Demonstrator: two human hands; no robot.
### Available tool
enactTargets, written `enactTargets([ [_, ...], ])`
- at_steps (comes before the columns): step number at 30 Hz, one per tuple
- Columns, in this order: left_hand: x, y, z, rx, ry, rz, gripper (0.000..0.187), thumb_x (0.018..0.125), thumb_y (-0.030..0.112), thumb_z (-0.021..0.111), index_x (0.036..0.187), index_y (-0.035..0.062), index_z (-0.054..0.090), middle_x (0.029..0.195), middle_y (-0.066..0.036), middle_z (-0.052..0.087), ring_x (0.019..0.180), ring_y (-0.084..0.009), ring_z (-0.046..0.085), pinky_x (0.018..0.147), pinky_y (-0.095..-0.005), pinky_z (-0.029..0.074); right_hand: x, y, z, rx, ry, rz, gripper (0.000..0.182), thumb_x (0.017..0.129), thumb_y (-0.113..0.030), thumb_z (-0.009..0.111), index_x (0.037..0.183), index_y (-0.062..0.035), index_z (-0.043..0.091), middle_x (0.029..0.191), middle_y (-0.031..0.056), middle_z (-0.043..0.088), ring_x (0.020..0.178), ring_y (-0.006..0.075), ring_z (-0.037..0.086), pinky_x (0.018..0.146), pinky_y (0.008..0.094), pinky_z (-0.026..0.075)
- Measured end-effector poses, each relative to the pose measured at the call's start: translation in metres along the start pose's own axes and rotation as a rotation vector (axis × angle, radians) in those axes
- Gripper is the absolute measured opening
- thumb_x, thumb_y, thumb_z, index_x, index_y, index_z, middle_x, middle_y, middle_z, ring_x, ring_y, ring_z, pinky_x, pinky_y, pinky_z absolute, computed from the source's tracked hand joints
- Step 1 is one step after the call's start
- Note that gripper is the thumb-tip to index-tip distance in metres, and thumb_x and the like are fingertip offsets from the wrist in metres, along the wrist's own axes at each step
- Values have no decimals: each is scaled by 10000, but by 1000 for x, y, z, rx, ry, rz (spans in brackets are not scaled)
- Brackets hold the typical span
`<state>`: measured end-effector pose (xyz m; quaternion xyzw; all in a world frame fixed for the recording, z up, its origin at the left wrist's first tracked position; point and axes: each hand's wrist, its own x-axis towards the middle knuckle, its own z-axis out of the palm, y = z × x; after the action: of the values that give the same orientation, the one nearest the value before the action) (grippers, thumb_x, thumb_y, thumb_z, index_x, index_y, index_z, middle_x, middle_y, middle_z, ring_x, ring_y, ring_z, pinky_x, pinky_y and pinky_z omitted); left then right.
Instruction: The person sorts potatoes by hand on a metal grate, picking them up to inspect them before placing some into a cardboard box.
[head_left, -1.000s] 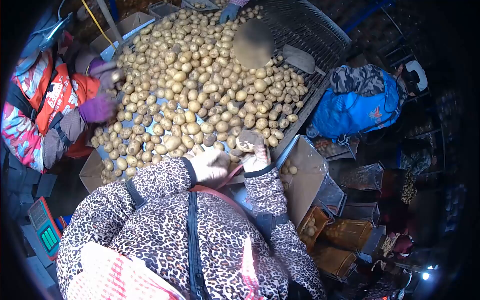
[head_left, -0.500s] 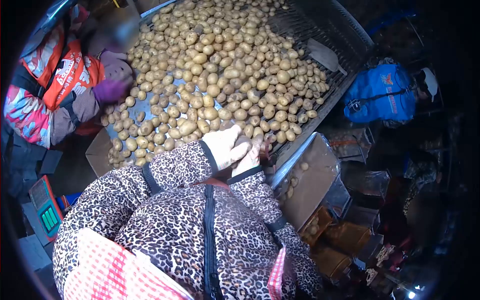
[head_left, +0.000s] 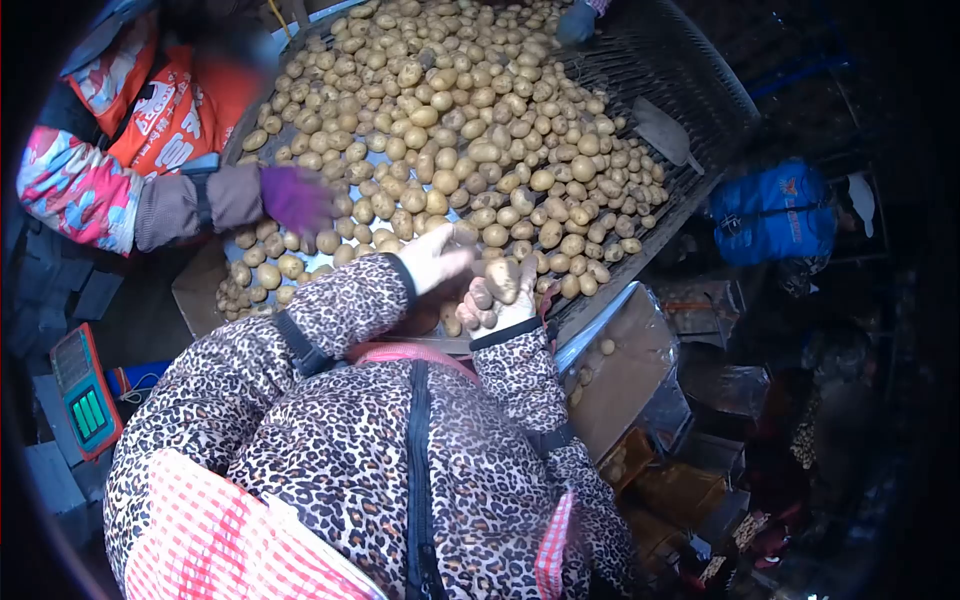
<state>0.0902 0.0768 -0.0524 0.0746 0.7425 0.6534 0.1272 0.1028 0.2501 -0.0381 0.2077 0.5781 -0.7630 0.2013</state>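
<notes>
Many yellow potatoes (head_left: 440, 130) lie spread over a slatted metal sorting table (head_left: 640, 75). My right hand (head_left: 492, 310), palm up at the near edge, has its fingers curled round a potato (head_left: 502, 280). Just left of it, my left hand (head_left: 435, 262) reaches over the near potatoes. Its fingers are smeared by motion, so its grip is unclear; a blurred potato lies by its fingertips. Both hands are bare, with leopard-print sleeves behind them.
A person in an orange vest (head_left: 170, 110) reaches a purple-gloved hand (head_left: 295, 200) over the potatoes at left. Another gloved hand (head_left: 577, 22) is at the far edge. A scoop (head_left: 662, 132) lies at right, above a lined box (head_left: 625, 370). A scale (head_left: 85, 390) stands at left.
My hands have moved apart, and the potato in my right hand now shows. The purple-gloved hand has moved right over the potatoes. A gloved hand has appeared at the far edge.
</notes>
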Motion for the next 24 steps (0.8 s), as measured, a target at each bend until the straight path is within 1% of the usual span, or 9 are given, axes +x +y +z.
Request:
enactTargets([
  [2, -11, 13, -16, 655, 58, 297, 602, 906, 433, 561, 1362, 53, 461, 1241, -197, 515, 1176, -324, 511, 1013, -441, 410, 2, -9, -8, 5, -41, 41, 774, 920, -724, 316, 1251, -67, 556, 1027, 115, 650, 778, 183, 638, 531, 327, 508],
  [3, -8, 19, -18, 554, 18, 301, 689, 878, 480, 567, 1411, 68, 428, 1324, -228, 435, 1232, -363, 453, 1062, -454, 357, 4, -10, -10, -6, -50, 48, 771, 923, -721, 314, 1241, -64, 563, 1024, 116, 651, 780, 184, 641, 537, 330, 514],
  [6, -13, 67, -12, 275, -108, 176, 585, 879, 415, 590, 1347, 76, 501, 1190, -178, 522, 1144, -331, 516, 993, -423, 417, 7, -11, -8, -123, 2, 4, 763, 932, -709, 309, 1211, -55, 585, 1013, 119, 656, 786, 188, 650, 556, 338, 533],
  [12, -6, 74, 6, 554, -94, -74, 640, 785, 527, 661, 1157, 24, 530, 884, -226, 666, 848, -399, 657, 776, -457, 513, 15, 12, -22, -410, 186, -263, 732, 936, -662, 374, 1191, -3, 566, 1039, 155, 650, 912, 252, 657, 727, 380, 563],
  [14, -9, 62, 9, 613, 11, 11, 757, 776, 575, 634, 1216, -30, 522, 1054, -281, 643, 980, -428, 634, 849, -466, 507, 28, 40, -19, -565, 282, -488, 658, 949, -611, 385, 1116, -5, 581, 993, 194, 648, 877, 305, 646, 732, 411, 541],
  [17, -11, 78, 9, 487, 32, 86, 644, 806, 536, 625, 1120, -18, 532, 921, -254, 658, 865, -412, 658, 743, -452, 523, 54, 81, -10, -905, 479, -962, 564, 969, -533, 401, 1003, -8, 604, 925, 252, 646, 824, 385, 631, 739, 458, 510],
  [18, -8, 72, 9, 412, 16, 149, 609, 832, 519, 618, 1099, -19, 519, 883, -251, 658, 832, -418, 659, 721, -449, 523, 2, -2, 6, -684, 181, -145, 567, 975, -535, 381, 1064, -17, 593, 922, 253, 660, 846, 415, 635, 764, 486, 503],
  [22, -2, 72, 24, 141, 95, 84, 357, 935, 302, 557, 1017, -46, 555, 752, -129, 641, 681, -141, 574, 608, -316, 489, -58, -76, 7, -819, 227, -235, 578, 972, -556, 370, 1136, -40, 572, 1008, 280, 639, 970, 428, 612, 815, 498, 492],
  [24, -2, 66, 25, 142, 96, 126, 380, 953, 313, 534, 1046, -56, 552, 772, -139, 644, 688, -143, 580, 608, -310, 490, -58, -61, 21, -889, 161, -251, 587, 971, -567, 364, 1171, -51, 562, 1050, 293, 629, 1032, 434, 601, 841, 504, 486],
])
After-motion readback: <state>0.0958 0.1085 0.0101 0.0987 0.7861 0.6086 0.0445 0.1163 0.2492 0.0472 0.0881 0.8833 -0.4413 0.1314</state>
